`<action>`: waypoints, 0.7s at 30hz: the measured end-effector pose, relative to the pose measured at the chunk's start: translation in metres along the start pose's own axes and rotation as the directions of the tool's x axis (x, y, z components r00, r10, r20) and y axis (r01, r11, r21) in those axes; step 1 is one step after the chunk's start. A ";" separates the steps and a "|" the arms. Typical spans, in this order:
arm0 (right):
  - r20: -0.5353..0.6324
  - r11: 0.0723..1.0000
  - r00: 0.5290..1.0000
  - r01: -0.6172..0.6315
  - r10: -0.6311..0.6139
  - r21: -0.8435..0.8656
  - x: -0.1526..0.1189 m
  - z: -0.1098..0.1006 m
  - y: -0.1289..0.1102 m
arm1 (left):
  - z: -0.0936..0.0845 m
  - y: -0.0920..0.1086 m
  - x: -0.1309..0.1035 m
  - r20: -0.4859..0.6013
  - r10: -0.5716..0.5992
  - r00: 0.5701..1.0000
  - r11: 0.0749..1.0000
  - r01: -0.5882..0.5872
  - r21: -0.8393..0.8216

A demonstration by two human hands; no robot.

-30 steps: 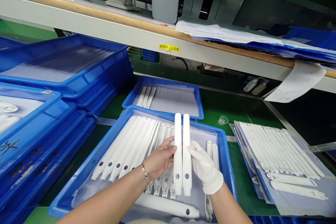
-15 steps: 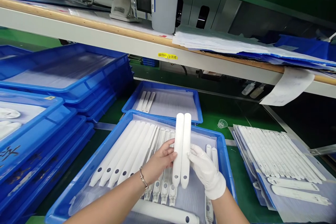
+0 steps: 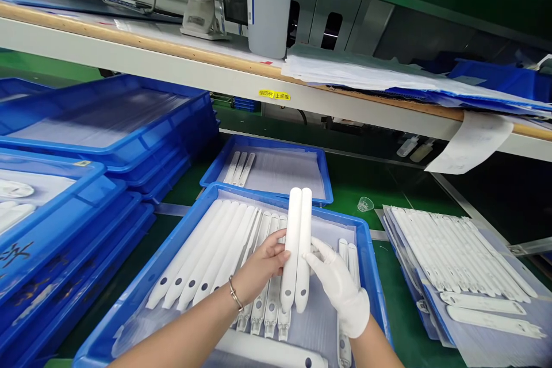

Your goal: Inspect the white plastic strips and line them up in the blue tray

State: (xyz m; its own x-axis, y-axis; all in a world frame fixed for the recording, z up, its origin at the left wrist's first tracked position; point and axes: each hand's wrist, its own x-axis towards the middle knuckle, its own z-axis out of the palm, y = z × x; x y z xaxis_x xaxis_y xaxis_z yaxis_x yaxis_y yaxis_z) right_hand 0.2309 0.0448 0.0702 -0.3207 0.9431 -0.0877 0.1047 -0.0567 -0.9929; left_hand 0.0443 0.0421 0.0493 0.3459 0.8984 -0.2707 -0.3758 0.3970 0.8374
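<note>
Two long white plastic covers (image 3: 297,247) stand side by side, nearly upright, above a blue tray (image 3: 370,253). Bare except for a bracelet, my left hand (image 3: 268,261) grips the left cover by its edge, thumb in front. White-gloved, my right hand (image 3: 336,282) pinches the right cover's edge between thumb and fingers. Each cover has a dark round spot near its lower, tapered end. In the tray below, a row of similar white covers (image 3: 202,247) lies on a pale liner. Narrower slotted pieces (image 3: 271,299) lie beside them, partly hidden by my left hand.
Stacked blue trays (image 3: 129,149) rise on the left. Behind the middle tray sits another tray (image 3: 325,175) holding three white pieces. Rows of white parts (image 3: 461,253) lie on sheets at right, near a small clear cup (image 3: 365,203). A shelf (image 3: 241,77) with a fan (image 3: 194,6) crosses above.
The two covers have shifted slightly left and tilted a little. My right hand's fingers have moved slightly on the right cover's edge, while my left hand keeps its grip.
</note>
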 end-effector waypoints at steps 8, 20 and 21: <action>0.050 0.995 0.997 -0.050 0.054 -0.084 0.001 0.005 0.004 | 0.005 0.001 -0.002 0.008 -0.078 0.997 0.997 0.078 -0.006; 0.033 0.998 0.997 -0.069 0.069 -0.004 -0.001 0.007 -0.003 | 0.004 0.007 -0.004 0.035 -0.047 0.998 0.998 0.049 -0.043; 0.024 0.997 0.997 -0.074 0.075 -0.036 -0.002 0.008 -0.003 | 0.003 0.007 -0.004 0.036 -0.042 0.998 0.998 0.044 -0.038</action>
State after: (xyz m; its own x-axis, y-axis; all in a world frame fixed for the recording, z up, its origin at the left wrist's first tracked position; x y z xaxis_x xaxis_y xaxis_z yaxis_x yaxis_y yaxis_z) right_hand 0.2235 0.0402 0.0731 -0.3343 0.9281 -0.1640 0.1620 -0.1149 -0.9801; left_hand 0.0433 0.0404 0.0575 0.3925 0.8734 -0.2883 -0.3928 0.4426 0.8061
